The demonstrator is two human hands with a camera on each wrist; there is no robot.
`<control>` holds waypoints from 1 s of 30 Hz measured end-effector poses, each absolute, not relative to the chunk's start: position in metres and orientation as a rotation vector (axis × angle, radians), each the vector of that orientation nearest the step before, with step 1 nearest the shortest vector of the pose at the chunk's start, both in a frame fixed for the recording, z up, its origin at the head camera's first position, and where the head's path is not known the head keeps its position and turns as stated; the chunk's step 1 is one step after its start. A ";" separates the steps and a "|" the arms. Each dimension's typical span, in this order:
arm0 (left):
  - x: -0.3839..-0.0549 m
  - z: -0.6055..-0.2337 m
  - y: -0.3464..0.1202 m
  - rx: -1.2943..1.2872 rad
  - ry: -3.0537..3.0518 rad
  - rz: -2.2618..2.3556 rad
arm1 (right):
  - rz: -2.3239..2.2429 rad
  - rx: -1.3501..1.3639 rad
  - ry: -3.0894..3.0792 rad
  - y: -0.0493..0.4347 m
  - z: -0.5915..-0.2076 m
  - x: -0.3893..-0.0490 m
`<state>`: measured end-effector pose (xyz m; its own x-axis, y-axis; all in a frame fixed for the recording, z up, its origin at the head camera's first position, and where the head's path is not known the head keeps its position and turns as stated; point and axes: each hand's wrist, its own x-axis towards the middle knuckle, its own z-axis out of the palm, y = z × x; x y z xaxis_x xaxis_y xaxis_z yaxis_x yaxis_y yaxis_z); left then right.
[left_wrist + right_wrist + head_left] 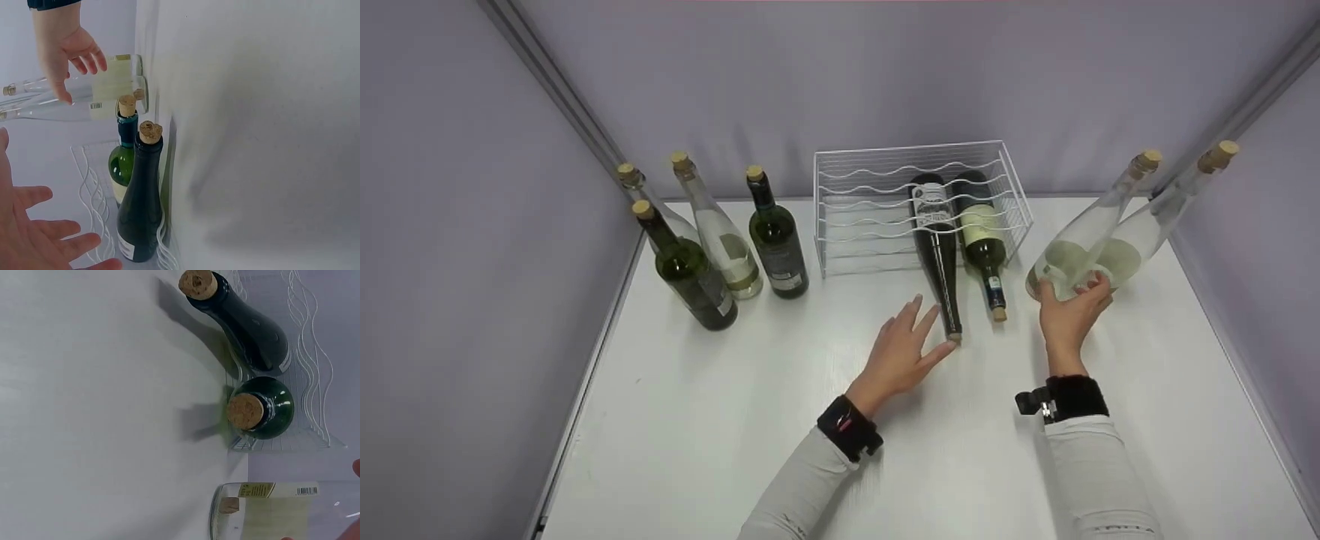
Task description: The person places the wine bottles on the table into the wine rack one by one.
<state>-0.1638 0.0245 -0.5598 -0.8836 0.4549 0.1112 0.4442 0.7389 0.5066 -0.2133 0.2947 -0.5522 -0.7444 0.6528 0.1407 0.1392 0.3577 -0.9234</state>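
My left hand (pixel 894 358), fingers spread, is close to the corked mouth of a dark wine bottle (pixel 941 262) lying in a white wire wine rack (pixel 907 148). Whether the thumb touches that cork is unclear. Beside it in the rack lies a green wine bottle (pixel 981 225) with a cream label. At the right, my right hand (pixel 1069 315) is at the lower part of a clear corked bottle (pixel 1099 214), thumb and fingers apart. In the left wrist view, the right hand (pixel 62 45) has loose fingers in front of the clear bottles. Another clear bottle (pixel 1166 206) stands beside the first.
Left of the rack stand a dark bottle (pixel 780 251), a green bottle (pixel 690 274) and two clear bottles, one (pixel 724 240) in front of the other (pixel 664 210). Walls border the white table (pixel 720 427) at the back and sides.
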 end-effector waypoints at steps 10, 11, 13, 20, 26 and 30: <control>-0.164 -0.556 0.035 0.878 2.854 0.900 | 1.348 -0.657 -2.165 0.317 -0.543 -0.230; -0.164 -0.556 0.036 0.890 2.850 0.909 | 1.346 -0.654 -2.176 0.318 -0.542 -0.232; -0.165 -0.555 0.039 0.907 2.841 0.925 | 1.346 -0.650 -2.195 0.321 -0.540 -0.235; -0.165 -0.550 0.047 0.961 2.843 0.897 | 1.356 -0.621 -2.254 0.330 -0.533 -0.246; -0.165 -0.546 0.054 1.009 2.845 0.859 | 1.373 -0.611 -2.275 0.334 -0.529 -0.250; -0.166 -0.544 0.058 1.008 2.847 0.849 | 1.354 -0.614 -2.267 0.335 -0.528 -0.252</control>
<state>-0.1659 0.0585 -0.5444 -0.7934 0.5844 0.1703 0.5822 0.6469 0.4926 -0.2523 0.3352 -0.5279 -0.8105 0.5703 0.1335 0.1529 0.4260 -0.8917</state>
